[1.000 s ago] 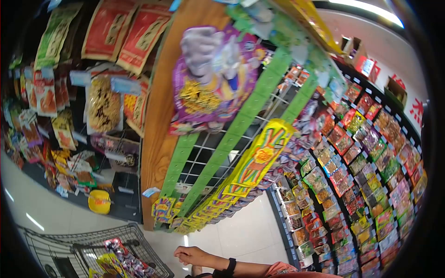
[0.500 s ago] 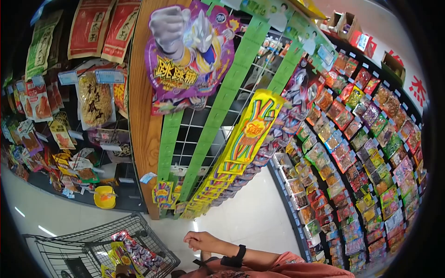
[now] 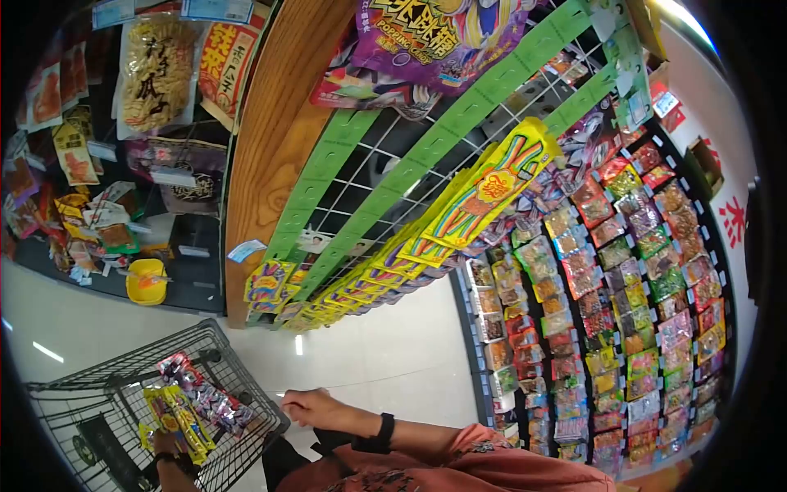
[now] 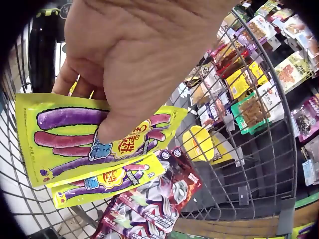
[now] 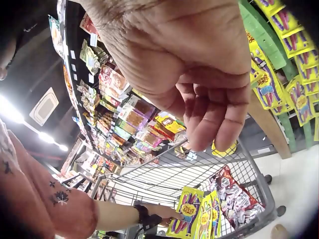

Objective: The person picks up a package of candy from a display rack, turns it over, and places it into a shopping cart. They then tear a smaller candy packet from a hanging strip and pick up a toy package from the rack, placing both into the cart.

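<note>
My left hand is low inside the shopping cart. It holds a yellow candy packet printed with purple and red strips; in the left wrist view the thumb lies across its front and the other fingers pass behind. Another yellow packet lies just under it. Beside these are shiny silver and red packets on the cart's bottom. Close to the cart's near corner, my right hand hangs with loosely curled fingers and nothing in them, as the right wrist view shows.
A display rack with green strips carries a row of yellow candy packets and large purple popping candy bags. Snack shelves stand left and right. A yellow tub sits at the left shelf's foot.
The head view has tilted down, so the rack sits higher and more of the cart shows. My left hand now shows plainly at the yellow packets. The right hand stays loosely curled.
</note>
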### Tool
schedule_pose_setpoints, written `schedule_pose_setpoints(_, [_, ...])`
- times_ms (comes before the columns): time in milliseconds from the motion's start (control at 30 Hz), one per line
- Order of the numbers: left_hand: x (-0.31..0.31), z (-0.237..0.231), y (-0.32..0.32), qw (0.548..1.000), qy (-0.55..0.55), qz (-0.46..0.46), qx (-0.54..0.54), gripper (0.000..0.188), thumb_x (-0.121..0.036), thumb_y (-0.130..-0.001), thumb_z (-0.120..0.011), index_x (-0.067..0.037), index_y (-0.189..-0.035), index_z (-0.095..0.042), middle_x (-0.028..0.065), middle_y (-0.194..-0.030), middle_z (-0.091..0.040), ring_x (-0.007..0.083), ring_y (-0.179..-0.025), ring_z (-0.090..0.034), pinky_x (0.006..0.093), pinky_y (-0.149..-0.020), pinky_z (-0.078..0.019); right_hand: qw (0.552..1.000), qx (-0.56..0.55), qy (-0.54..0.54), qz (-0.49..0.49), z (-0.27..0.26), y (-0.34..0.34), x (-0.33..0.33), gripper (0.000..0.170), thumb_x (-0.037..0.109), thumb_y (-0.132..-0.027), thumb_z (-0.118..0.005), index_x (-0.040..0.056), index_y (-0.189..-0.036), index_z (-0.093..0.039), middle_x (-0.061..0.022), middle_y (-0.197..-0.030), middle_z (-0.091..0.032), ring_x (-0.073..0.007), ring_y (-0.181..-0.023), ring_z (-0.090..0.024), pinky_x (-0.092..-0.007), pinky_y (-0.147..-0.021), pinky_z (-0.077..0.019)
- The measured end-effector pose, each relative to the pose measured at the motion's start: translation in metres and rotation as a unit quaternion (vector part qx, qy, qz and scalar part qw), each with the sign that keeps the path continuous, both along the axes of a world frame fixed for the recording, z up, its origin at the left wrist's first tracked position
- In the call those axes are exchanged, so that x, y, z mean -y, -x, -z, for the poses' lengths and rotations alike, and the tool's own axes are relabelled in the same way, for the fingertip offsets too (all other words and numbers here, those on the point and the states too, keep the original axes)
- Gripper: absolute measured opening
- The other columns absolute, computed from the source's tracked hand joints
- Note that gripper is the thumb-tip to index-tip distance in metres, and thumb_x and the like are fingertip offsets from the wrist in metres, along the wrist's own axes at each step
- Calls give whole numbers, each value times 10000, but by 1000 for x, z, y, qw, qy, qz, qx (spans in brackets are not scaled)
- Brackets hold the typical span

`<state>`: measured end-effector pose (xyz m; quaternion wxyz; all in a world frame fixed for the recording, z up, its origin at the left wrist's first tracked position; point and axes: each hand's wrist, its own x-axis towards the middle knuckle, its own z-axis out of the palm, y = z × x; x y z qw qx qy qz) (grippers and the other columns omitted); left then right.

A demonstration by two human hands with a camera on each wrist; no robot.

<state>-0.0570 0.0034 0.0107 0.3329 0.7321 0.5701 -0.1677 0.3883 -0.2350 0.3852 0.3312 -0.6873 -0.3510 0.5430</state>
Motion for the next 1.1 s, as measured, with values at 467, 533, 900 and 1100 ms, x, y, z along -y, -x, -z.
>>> schedule_pose_setpoints(467, [18,60,26,965,33,226,-133,436,-310,-901,-543,-58,-1248,-622,181,-1249,-634,354,-1160,-594,475,-978,-472,994,-49,85,-41,51,24,-14,134,131,-989,-547,67,-1089,-610,22,-873,-588,-82,-757,-565,-242,-663,-497])
schedule_pose_setpoints(533, [34,135,41,997,15,64,-28,318,-264,-871,-571,-9,-1010,-701,225,-985,-701,366,-932,-684,469,-772,-543,987,-116,111,26,56,29,-16,176,153,-996,-544,46,-1109,-627,-3,-889,-632,-82,-775,-591,-243,-697,-517])
schedule_pose_setpoints(900, [18,6,-22,968,-65,-227,-86,437,-191,-855,-612,63,-1205,-551,299,-1144,-621,471,-1081,-599,501,-913,-503,975,-68,209,-27,63,41,-32,202,148,-986,-543,1,-1096,-626,-74,-846,-674,-109,-743,-653,-244,-701,-532])
schedule_pose_setpoints(1100, [2,-8,-100,981,-115,-107,112,588,-306,-848,-704,-19,-1315,-490,277,-1257,-566,457,-1135,-566,497,-954,-479,979,-74,189,-19,75,40,-40,206,167,-988,-546,9,-1090,-628,-79,-838,-678,-129,-740,-667,-256,-690,-527])
